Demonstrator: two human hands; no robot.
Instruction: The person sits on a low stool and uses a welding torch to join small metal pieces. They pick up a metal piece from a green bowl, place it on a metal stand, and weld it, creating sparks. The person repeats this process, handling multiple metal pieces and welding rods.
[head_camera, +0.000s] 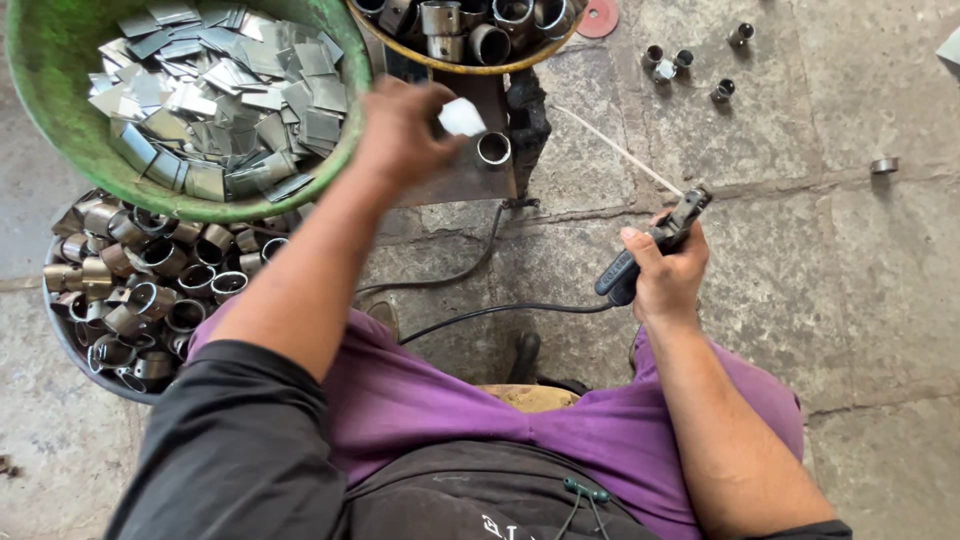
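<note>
Metal plate (462, 117) held by the left hand (400, 130) over a ring (493, 149).
At four o'clock, an electrode holder (650, 250) is gripped by the right hand (668, 275).

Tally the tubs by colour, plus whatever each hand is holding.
Green tub: 1
Yellow-rimmed tub: 1
Dark grey tub: 1
White piece in left hand: 1
Electrode holder in right hand: 1
Total: 5

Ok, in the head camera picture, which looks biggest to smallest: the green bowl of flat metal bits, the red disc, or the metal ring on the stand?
1. Green round bowl of flat metal pieces: largest, though cropped and nearer the camera.
2. Red flat disc: partly cut off.
3. Short metal ring on the stand: similar to the disc, so unsure.
</note>
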